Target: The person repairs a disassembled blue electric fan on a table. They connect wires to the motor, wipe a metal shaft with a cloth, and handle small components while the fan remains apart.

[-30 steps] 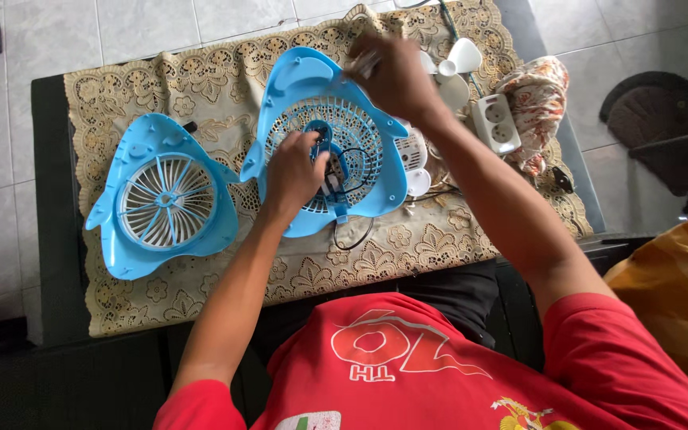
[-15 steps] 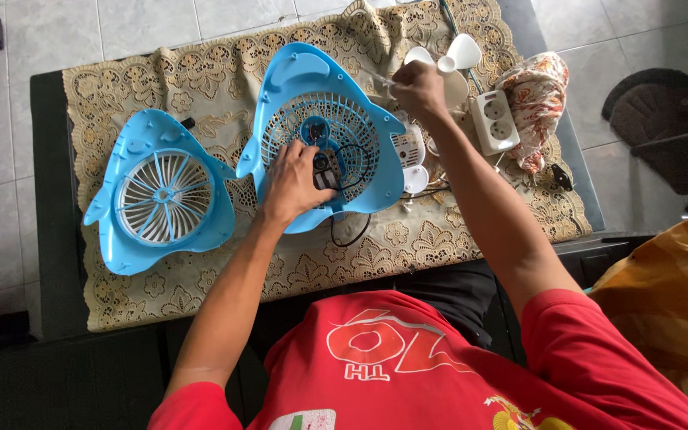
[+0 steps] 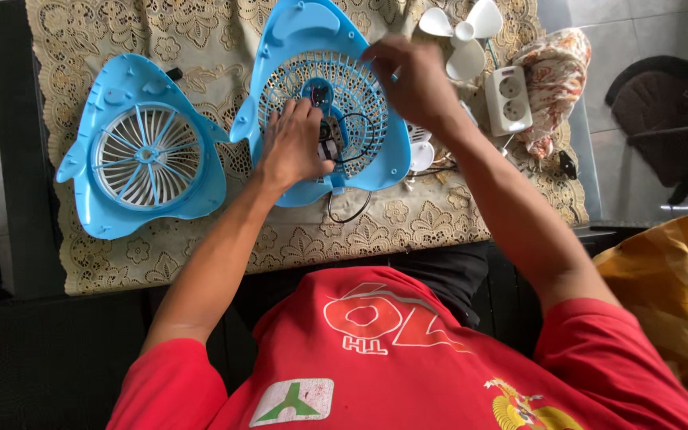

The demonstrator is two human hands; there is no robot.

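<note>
Looking down past a red shirt [image 3: 392, 358], the left hand [image 3: 292, 147] presses flat, fingers spread, on the small motor [image 3: 330, 143] at the middle of a blue plastic fan housing [image 3: 320, 103] lying on a lace tablecloth [image 3: 408, 223]. The right hand [image 3: 412, 80] pinches its far rim. The shell looks light and brittle-ribbed; grip the solid edge. Beyond lie white fan blades [image 3: 463, 36].

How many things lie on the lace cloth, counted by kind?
Blue fan shells: 2 (left, middle)
White fan blade: 1
White socket strip: 1
Patterned cloth bundle: 1
Total: 5
</note>
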